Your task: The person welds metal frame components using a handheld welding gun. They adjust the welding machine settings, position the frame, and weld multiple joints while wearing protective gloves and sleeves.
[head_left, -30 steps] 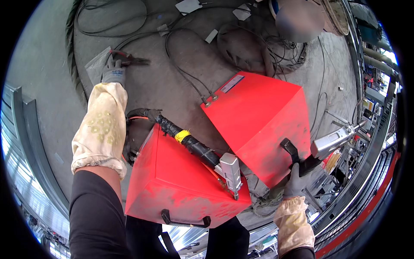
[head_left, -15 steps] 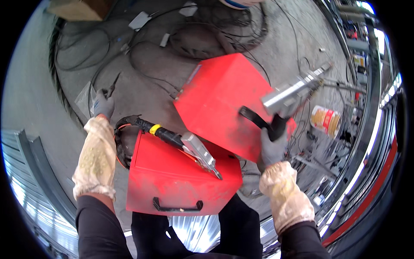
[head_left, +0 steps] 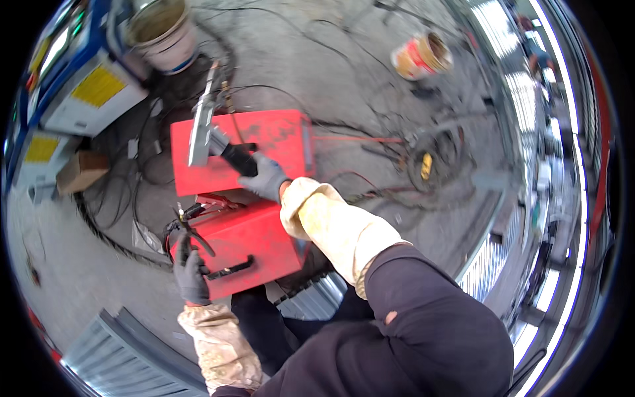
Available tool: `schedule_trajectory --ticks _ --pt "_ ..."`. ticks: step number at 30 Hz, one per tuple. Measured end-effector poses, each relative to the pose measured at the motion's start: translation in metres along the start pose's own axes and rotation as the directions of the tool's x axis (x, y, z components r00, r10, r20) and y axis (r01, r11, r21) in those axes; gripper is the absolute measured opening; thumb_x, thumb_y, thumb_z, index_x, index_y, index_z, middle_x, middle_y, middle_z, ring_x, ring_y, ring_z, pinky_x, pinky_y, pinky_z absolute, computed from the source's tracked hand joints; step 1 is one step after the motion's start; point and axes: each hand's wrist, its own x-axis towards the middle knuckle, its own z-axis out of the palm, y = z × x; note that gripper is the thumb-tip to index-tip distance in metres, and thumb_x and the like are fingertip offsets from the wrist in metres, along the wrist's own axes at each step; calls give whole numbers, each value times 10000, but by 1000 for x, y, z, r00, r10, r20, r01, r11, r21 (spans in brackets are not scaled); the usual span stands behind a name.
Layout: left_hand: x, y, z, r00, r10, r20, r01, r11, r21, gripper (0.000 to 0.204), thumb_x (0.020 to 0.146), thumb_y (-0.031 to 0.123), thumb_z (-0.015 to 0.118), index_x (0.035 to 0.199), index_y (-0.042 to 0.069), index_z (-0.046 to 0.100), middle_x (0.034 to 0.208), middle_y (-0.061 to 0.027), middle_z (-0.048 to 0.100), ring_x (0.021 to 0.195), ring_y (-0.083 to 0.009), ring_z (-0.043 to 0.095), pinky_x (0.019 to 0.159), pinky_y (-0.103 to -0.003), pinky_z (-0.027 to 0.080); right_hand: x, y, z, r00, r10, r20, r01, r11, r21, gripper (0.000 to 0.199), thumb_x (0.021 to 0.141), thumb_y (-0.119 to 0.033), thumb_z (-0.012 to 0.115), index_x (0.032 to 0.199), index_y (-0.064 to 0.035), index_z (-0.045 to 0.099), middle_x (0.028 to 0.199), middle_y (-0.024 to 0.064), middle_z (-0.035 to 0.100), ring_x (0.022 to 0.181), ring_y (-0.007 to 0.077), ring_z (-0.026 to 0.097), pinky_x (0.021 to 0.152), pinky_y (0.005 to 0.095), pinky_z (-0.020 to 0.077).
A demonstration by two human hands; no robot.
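My right hand [head_left: 266, 178], in a grey glove, is closed around the black grip of a gun-shaped tool [head_left: 200, 135] with a grey metal body and a thin nozzle. It is over the far red box [head_left: 274, 135]. At the left end of the near red box [head_left: 264, 245], my gloved left hand [head_left: 190, 272] is closed on a dark plier-like tool [head_left: 200, 242], whose exact kind is unclear. A black handle [head_left: 231, 268] sits on the near box beside that hand. Black and red tool parts [head_left: 221, 201] lie along its far edge.
A white bucket [head_left: 173, 49] and a cardboard box [head_left: 83, 172] stand at the left, by blue-and-white machines [head_left: 96, 106]. Cables cover much of the floor. A yellowish bucket [head_left: 421, 58] stands far right, near a cable coil [head_left: 436, 155]. Grey metal profiles [head_left: 126, 351] lie near left.
The view has swung round. My right hand has carried the gun-shaped tool left across the far red box. My left hand, with the dark tool, has come from beyond the near box to its left end.
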Motion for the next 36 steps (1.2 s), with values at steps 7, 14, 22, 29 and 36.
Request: schedule_trajectory --ticks 7,14,22,29,36 --pt "-130 28 181 835 7 551 -235 909 345 566 762 39 793 1287 -2 583 1035 -15 461 750 -75 522 621 -234 466 -214 -88 -174 992 54 117 -88 948 306 534 731 -281 826 1142 -17 610 1055 169 662 1045 289 666 895 385 505" --pt "-178 31 320 608 -94 788 -378 839 392 694 801 145 829 1388 12 482 1304 -127 582 1188 -242 606 939 -383 529 -299 -87 -304 996 -51 -77 89 759 645 618 775 -251 818 1245 -16 493 1223 153 497 1162 273 504 1025 392 413" --pt "-280 96 502 525 -32 851 -694 563 449 657 793 86 815 1366 10 503 1275 -123 616 1152 -236 629 954 -369 535 -346 -46 -464 879 -313 -360 469 702 536 632 770 -201 803 1290 4 508 1277 162 455 1253 308 433 1110 406 339" --pt "-337 112 610 402 31 915 -656 707 264 556 765 73 808 1262 -3 570 1141 -94 663 1021 -195 657 906 -341 537 -411 -27 -565 654 -382 -654 633 749 196 453 796 -211 762 1161 -27 566 1173 157 534 1112 333 527 968 419 428" --pt "-346 104 669 10 -165 986 -625 769 135 548 720 77 783 1219 14 566 1053 -49 632 958 -135 614 867 -321 507 -489 57 -586 783 333 -525 314 518 796 546 1010 -196 616 1497 -63 405 1399 62 530 1297 191 527 1126 334 387"
